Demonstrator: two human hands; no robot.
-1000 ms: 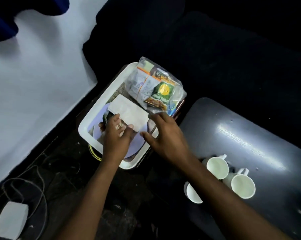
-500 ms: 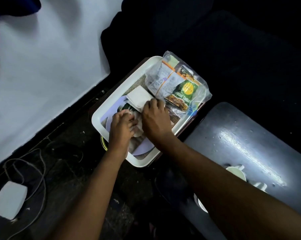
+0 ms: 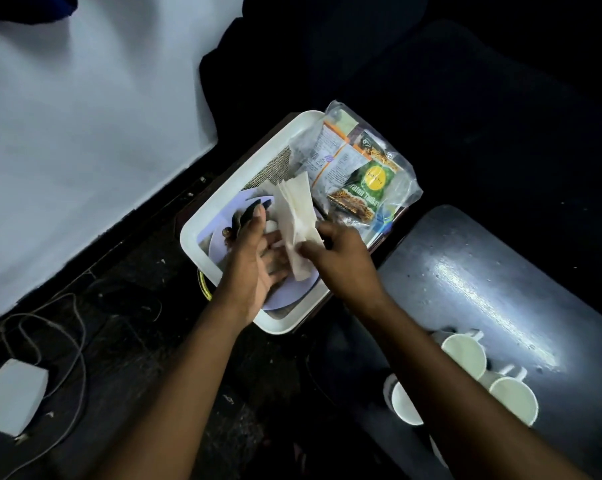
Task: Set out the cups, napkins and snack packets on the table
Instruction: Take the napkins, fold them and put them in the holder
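Right hand (image 3: pixel 341 258) pinches the lower end of a fanned stack of folded white paper napkins (image 3: pixel 297 209), thumb and fingers curled on it. Left hand (image 3: pixel 254 268) lies open, palm turned up, with straight fingers under the stack and touching it. Napkins are held tilted above the tray, off its floor. Dark glossy desk (image 3: pixel 500 271), at right, carries three white ceramic cups (image 3: pixel 465 355) near its near-left edge: two close side by side, the third partly hidden behind the right forearm. White rectangular plastic tray (image 3: pixel 202 216) sits just left of the desk. At its far end, a clear plastic bag of snack packets (image 3: pixel 358 171) overhangs the rim. At its near end, a pale lilac round plate (image 3: pixel 285 296) lies under both hands. On the floor, far left, is a small white box (image 3: pixel 12 396) with cables.
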